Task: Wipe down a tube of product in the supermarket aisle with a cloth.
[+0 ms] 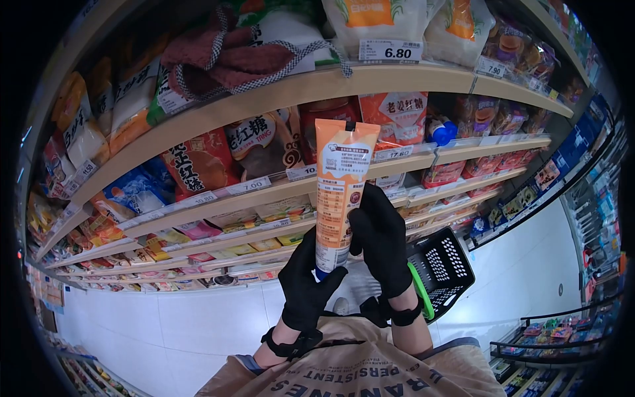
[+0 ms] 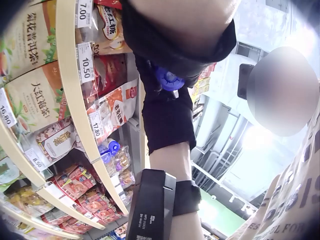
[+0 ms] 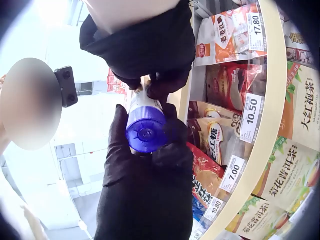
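Tube, orange and white (image 1: 338, 198), is upright in front of the shop shelves (image 1: 450, 77), flat crimped end up, blue cap (image 3: 146, 129) down, printed panel facing the head camera. Both hands are on it, clear of the shelf edge.

Grip, left: I see the left hand (image 1: 307, 278) curled round the lower end beside the cap, thumb across the front. Grip, right: the right hand (image 1: 380, 231) has its fingers bent in against the side at mid-body. How hard either presses, I cannot tell.

Handling, my estimate: light to moderate weight, most of it soft filling; walls that give under a squeeze, cap stiff. Printed surface looks smooth, so it could slide against glove fabric. Not brittle; the risk is a dent, or pressure on the contents if the cap is loose. Cap seating: cannot confirm.

Best hold, in my judgement: firm fingers on the shoulder just above the cap, light support at mid-body. I would avoid hanging it by the thin crimp, and avoid twisting the cap.
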### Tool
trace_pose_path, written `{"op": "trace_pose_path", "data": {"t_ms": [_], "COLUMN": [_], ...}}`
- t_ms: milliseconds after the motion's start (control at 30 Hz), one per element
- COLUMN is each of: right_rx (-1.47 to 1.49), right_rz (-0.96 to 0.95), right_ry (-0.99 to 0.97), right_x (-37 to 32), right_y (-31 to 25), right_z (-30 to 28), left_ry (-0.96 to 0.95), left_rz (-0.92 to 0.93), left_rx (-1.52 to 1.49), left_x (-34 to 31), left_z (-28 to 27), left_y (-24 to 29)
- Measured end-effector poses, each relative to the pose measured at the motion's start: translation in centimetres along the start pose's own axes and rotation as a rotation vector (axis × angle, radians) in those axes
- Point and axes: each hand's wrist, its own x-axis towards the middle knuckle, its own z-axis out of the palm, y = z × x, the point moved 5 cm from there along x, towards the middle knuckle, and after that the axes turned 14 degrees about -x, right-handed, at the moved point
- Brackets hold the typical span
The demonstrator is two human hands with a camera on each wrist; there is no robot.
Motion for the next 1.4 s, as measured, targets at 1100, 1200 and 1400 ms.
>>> {"op": "trace_pose_path", "data": {"t_ms": [1100, 1200, 1400], "right_rx": [-0.381, -0.323, 0.155], "right_rz": [-0.187, -0.133, -0.075], "right_ry": [0.109, 0.088, -0.016], "right_x": [1.2, 1.9, 1.9], "right_y": [0.9, 2.6, 2.5], "right_z": [0.7, 0.5, 0.4], "left_ry": [0.032, 0.004, -0.230], "left_rz": [0.300, 0.229, -0.425], "left_rx": [0.516, 0.287, -0.471], "left_x": [1.1, 1.3, 1.0], "left_z": [0.7, 0.2, 0.4], "left_y": [2.2, 0.7, -0.6]}}
